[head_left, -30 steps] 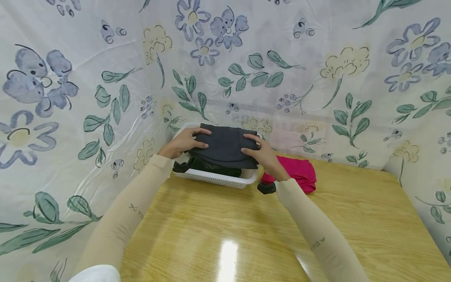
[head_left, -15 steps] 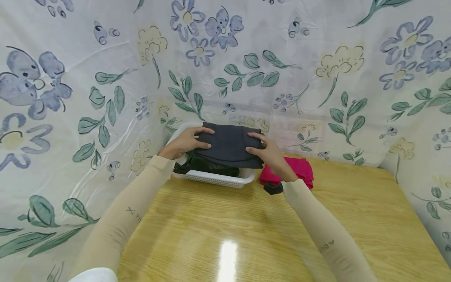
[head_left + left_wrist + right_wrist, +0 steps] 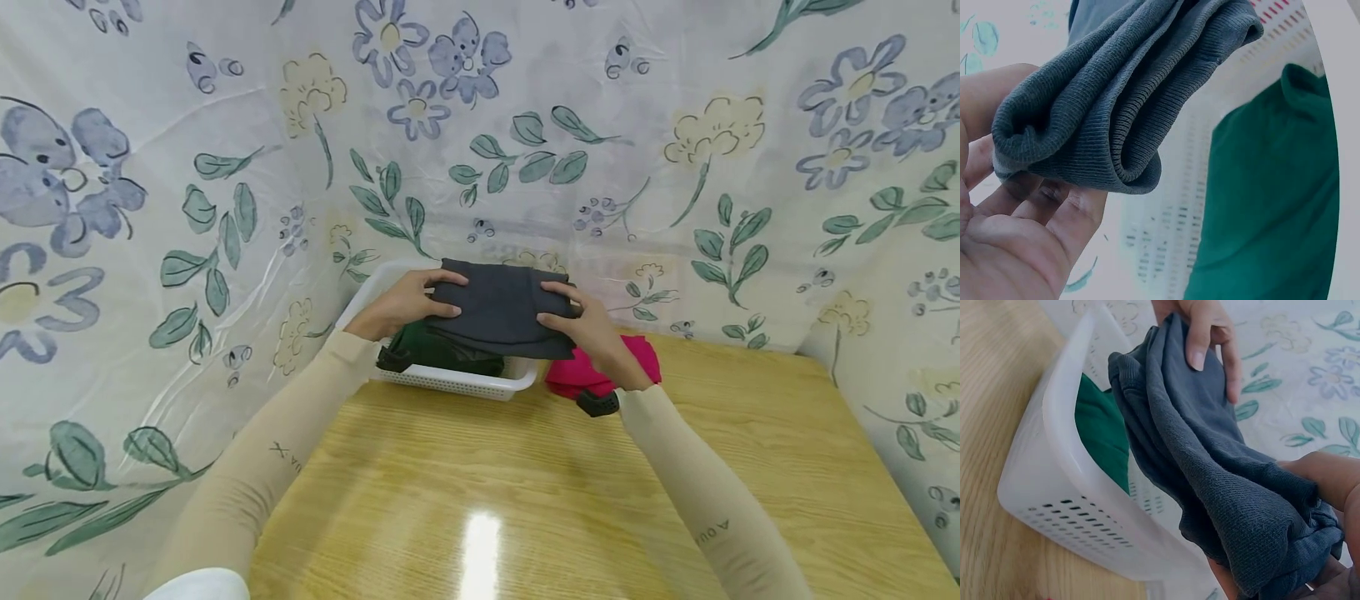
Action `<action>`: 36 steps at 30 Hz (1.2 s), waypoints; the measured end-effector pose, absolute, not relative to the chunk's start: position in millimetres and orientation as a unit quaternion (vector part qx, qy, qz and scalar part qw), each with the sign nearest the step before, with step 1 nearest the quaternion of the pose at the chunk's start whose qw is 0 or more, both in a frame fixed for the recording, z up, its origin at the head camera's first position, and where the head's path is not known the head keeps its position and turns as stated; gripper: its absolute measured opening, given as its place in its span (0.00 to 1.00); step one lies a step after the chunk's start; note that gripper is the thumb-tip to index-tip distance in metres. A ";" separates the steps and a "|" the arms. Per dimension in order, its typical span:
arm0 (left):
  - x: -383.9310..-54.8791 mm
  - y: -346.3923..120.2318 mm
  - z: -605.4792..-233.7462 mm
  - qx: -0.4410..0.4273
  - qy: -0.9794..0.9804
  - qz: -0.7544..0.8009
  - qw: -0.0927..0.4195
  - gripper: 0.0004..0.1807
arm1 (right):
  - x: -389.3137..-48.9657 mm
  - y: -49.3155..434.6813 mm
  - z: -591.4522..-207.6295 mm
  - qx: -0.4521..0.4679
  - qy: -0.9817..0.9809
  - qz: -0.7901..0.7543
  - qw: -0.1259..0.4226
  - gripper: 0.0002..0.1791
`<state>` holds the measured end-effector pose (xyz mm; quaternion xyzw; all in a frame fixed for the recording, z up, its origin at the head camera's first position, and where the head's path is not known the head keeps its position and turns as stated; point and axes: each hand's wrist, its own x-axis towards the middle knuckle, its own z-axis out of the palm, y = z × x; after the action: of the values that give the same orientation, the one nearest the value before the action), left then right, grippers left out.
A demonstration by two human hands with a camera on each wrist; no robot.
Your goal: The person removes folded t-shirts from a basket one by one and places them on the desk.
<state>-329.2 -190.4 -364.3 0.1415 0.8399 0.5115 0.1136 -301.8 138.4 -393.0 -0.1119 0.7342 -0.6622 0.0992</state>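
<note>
Both hands hold a folded dark grey garment (image 3: 502, 308), which looks like a folded knit top, by its opposite ends. My left hand (image 3: 405, 302) grips the left end, thumb on the near face; the left wrist view shows its fingers under the ribbed folds (image 3: 1104, 119). At the right end my right hand (image 3: 600, 337) pinches the layers, its thumb in front. The garment hangs over the right part of a white perforated basket (image 3: 450, 383) and reaches past its right rim. Inside the basket lies a green cloth (image 3: 1100, 428), partly hidden by the garment in the head view.
A bright pink folded cloth (image 3: 641, 358) lies on the wooden table (image 3: 420, 483) right of the basket, partly behind my right wrist. Floral sheets (image 3: 615, 208) hang close behind the basket and along its left side.
Both hands have carried the grey garment to the right relative to the basket. More of the green cloth shows now. The head view has turned slightly right.
</note>
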 end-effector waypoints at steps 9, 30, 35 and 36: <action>-330.9 -167.9 -363.0 0.141 0.837 0.515 0.119 0.29 | -297.3 160.3 -392.1 -0.108 0.736 -0.661 0.101 0.32; -333.3 -120.8 -364.6 0.166 0.818 0.534 0.136 0.27 | -291.4 206.8 -396.9 -0.099 0.749 -0.652 0.071 0.33; -333.3 -107.5 -364.5 0.175 0.802 0.552 0.143 0.26 | -288.0 219.1 -399.2 -0.095 0.751 -0.651 0.059 0.33; -333.2 -104.5 -364.3 0.177 0.799 0.556 0.146 0.26 | -286.8 221.5 -399.3 -0.095 0.751 -0.651 0.059 0.33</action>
<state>-333.2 -104.5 -364.3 0.1775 0.7986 0.5563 0.1462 -286.8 221.5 -399.3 -0.0950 0.7508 -0.6510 0.0591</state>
